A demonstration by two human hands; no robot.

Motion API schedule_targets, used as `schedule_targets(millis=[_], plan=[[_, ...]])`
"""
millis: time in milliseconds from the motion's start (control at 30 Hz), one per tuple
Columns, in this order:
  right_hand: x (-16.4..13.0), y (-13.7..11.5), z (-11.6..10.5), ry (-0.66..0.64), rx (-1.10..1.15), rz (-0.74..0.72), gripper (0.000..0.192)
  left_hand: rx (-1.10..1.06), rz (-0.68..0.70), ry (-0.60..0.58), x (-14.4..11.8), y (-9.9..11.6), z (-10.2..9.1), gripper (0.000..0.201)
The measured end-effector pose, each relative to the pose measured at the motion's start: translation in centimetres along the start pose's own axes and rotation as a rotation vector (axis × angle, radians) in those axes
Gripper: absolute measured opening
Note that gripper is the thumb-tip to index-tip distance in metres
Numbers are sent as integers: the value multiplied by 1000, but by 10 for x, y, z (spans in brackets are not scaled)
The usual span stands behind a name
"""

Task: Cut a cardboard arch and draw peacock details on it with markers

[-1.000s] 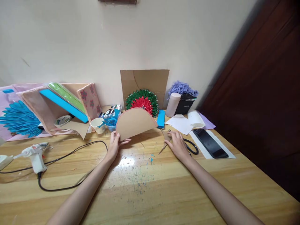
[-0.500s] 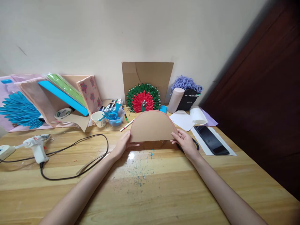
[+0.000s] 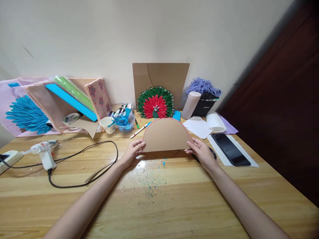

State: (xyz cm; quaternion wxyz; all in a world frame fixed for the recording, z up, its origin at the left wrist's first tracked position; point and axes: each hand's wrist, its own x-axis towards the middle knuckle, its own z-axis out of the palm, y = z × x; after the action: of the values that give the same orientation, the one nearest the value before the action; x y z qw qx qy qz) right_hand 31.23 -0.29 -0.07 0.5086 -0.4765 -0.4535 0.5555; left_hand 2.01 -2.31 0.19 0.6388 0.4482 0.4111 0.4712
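While my left hand [image 3: 131, 153] pinches the left corner of the cardboard semicircle [image 3: 167, 135] at mid-frame, my right hand [image 3: 203, 153] pinches the other corner, fingers closed. I seem to be steadying it; moving it calls for even grip.

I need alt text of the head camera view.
Left hand and right hand hold a semicircular cardboard piece by its lower corners over a wooden table. Behind it is a red and green peacock craft; at left, a hot glue gun.
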Motion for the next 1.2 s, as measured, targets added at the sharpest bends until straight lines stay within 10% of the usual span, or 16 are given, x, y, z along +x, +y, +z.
schedule_targets(millis=[433, 667, 900, 1033, 1200], plan=[[-6, -18, -3, -267, -16, 60, 40, -21, -6, 68, 2, 0, 4, 47], [0, -22, -52, 150, -1000, -16, 22, -64, 1, 133, 2, 2, 3, 49], [-12, -26, -36, 91, -1402, 101, 21, -2, -40, 140, 0, 3, 1, 48], [-7, -24, -34, 164, -1224, 94, 12, -83, -40, 194, 0, 4, 3, 53], [-9, -21, -20, 47, -320, 119, 41, -149, 10, 265, 3, 4, 5, 55]])
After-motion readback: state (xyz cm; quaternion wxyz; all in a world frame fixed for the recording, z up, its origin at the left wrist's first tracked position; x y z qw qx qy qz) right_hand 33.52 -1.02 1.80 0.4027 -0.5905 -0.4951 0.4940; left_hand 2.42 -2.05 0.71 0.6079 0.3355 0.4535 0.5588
